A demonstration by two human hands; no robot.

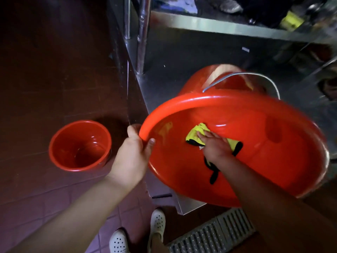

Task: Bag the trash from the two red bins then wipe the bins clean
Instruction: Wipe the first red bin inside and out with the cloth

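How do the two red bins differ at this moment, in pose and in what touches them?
The large bin is tilted on its side, mouth toward the camera; the small bin stands upright on the floor. The left hand grips the large bin's rim and the right hand presses a yellow cloth inside it; nothing touches the small bin. Both are red and hold no trash.

open floor point(45, 70) lies around the small red bin point(80, 145) on the left. to the right, the steel post point(143, 33) and low shelf point(218, 24) hem in the tilted big red bin point(255, 170); a drain grate point(215, 232) lies below.
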